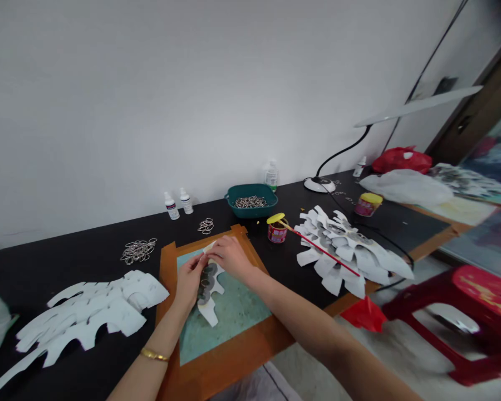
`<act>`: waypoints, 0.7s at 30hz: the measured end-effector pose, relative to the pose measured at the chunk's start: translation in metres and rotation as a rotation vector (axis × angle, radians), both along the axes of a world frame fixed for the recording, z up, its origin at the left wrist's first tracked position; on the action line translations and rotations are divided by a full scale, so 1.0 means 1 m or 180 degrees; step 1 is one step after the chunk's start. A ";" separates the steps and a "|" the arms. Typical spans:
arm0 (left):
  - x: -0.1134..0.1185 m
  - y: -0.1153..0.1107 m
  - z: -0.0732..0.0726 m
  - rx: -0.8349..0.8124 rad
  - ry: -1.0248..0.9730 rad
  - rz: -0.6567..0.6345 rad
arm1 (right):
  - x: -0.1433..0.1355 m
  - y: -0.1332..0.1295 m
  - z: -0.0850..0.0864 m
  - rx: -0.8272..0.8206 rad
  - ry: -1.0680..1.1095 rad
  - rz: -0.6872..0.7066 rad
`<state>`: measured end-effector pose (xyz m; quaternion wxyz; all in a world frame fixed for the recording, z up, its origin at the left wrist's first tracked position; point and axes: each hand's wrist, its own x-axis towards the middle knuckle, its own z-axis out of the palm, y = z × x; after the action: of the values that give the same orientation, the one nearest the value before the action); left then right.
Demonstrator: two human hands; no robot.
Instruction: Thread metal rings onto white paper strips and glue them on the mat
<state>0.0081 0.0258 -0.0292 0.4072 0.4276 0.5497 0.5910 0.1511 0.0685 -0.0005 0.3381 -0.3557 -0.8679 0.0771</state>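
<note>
At the left end of the black bench (87,245) we see a white stack of cut pieces (92,312), and behind it a loose pile of rings (138,252). Further to the right is our left hand (187,278), which lies along the left edge of the white-and-grey piece (209,311); its thumb and fingers are pressed together on the upper end. This piece rests on the green mat (229,328), inside a border of brown tape (254,356). Its long axis runs from our fingertips back toward our body, so nearly all of it lies on the near side of our hands, with its lower end lying free. Our right hand (231,257) comes from the right and pinches the same far end, its fingers just beside those of the left. Both hands touch the piece, but the left one is nearer to its middle, and this relation, we judge, matters most for the coming move. What exactly is between the fingertips is partly hidden from us. Beyond the right hand stands the green basin (250,213) with more rings, then a tin (278,234), with a red stick (317,246) slanting from it over another heap (338,253).
</note>
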 end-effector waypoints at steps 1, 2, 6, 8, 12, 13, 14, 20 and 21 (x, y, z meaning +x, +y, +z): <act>0.000 0.000 0.000 -0.0009 0.0031 0.0008 | 0.000 0.000 0.000 -0.0001 -0.0069 -0.0019; 0.000 0.000 0.001 -0.0017 0.0063 0.0007 | 0.001 -0.001 0.001 -0.0013 -0.0108 -0.0043; -0.001 0.000 0.002 0.0012 0.0104 -0.0109 | 0.000 -0.004 -0.001 -0.0205 0.0015 -0.0230; -0.002 0.000 0.002 0.0066 0.0098 -0.0195 | -0.002 -0.006 -0.003 -0.0335 0.0179 -0.0336; -0.001 0.000 0.002 0.0146 0.0092 -0.0311 | -0.005 -0.007 -0.004 -0.0463 0.0350 -0.0414; -0.001 -0.001 0.002 0.0139 0.0100 -0.0304 | -0.005 -0.006 -0.004 -0.0455 0.0336 -0.0376; 0.000 -0.001 0.002 0.0132 0.0114 -0.0282 | -0.005 -0.005 -0.004 -0.0438 0.0313 -0.0327; 0.002 -0.002 0.001 0.0151 0.0202 -0.0106 | -0.004 -0.003 -0.004 -0.0298 0.0344 -0.0269; 0.002 -0.002 0.001 0.0135 0.0206 -0.0074 | -0.004 -0.003 -0.004 -0.0307 0.0363 -0.0294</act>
<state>0.0101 0.0237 -0.0285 0.3870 0.4614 0.5449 0.5835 0.1470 0.0656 -0.0046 0.3727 -0.4062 -0.8252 0.1231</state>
